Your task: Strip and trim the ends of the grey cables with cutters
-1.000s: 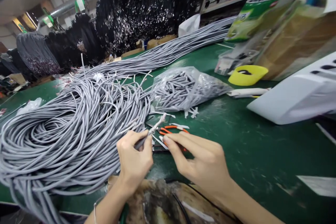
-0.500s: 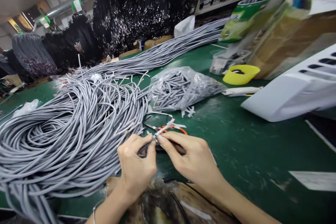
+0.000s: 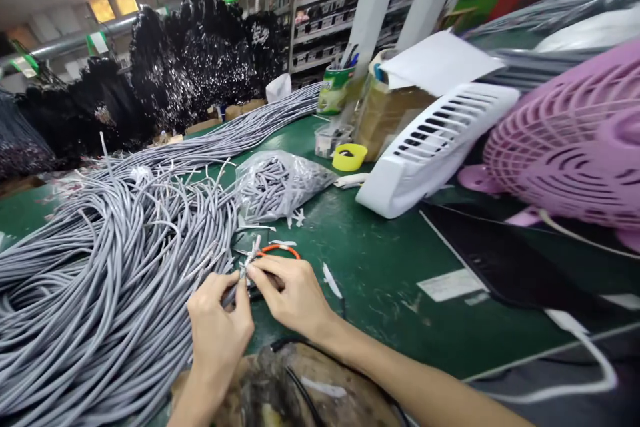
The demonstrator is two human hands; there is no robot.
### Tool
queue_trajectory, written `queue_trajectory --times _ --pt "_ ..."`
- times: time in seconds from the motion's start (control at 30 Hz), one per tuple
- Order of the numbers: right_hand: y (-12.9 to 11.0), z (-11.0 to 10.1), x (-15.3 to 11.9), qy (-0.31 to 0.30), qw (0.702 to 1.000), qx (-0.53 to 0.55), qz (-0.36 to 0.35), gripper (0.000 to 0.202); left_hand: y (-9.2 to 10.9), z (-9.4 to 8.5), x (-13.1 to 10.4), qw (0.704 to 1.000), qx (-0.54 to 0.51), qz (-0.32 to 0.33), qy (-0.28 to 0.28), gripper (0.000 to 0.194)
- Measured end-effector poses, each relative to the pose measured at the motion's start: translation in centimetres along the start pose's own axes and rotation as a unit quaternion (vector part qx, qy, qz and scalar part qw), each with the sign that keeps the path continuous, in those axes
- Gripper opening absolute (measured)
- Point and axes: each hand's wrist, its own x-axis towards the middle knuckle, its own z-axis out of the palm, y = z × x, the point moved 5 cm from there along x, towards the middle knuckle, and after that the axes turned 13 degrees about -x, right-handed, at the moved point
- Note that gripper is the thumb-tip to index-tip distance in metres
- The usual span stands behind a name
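Between thumb and fingers, my left hand (image 3: pixel 220 313) pinches a grey cable near its stripped end. The whitish cable end (image 3: pixel 254 250) sticks up past the fingertips. My right hand (image 3: pixel 293 290) is closed at the same spot, its thumb and forefinger pressed on the pale stripped part. Just beyond the fingers lies a tool with orange handles (image 3: pixel 283 248), partly hidden by the hands. A large heap of grey cables (image 3: pixel 130 267) spreads to the left of my left hand. Behind the hands sits a clear plastic bag (image 3: pixel 283 187) filled with short grey pieces.
To the right stand a white slotted plastic casing (image 3: pixel 420 153), a pink fan (image 3: pixel 575 140) and a flat black device (image 3: pixel 505 260). Farther back are a yellow ring (image 3: pixel 349 157), a green pen can (image 3: pixel 334 88) and a cardboard box (image 3: pixel 385 113). Bundles of black cables (image 3: pixel 200 53) hang behind.
The view has swung to the right, bringing the pink fan and black device into sight. Both hands stay together at the cable end, with little change in grip.
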Motion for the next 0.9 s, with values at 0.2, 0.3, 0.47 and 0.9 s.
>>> queue_trajectory --times 0.2,0.3,0.47,0.9 --pt "-2.9 -1.2 -1.4 0.029 0.982 0.027 -0.184 0.025 -1.3 -0.2 0.6 0.997 0.026 -0.067 0.014 0.017" --pt "-2.4 -1.7 -1.4 0.037 0.987 0.027 -0.157 0.019 -2.6 -0.4 0.8 0.987 -0.033 -0.157 0.007 0.017" --pt "0.0 -0.9 -0.4 0.026 0.996 -0.071 -0.053 0.021 -1.8 -0.8 0.3 0.978 -0.114 -0.154 0.084 0.012" --pt "-0.6 -0.4 -0.6 0.018 0.992 -0.102 -0.066 0.032 -0.4 -0.7 -0.1 0.992 -0.072 -0.070 0.076 0.010"
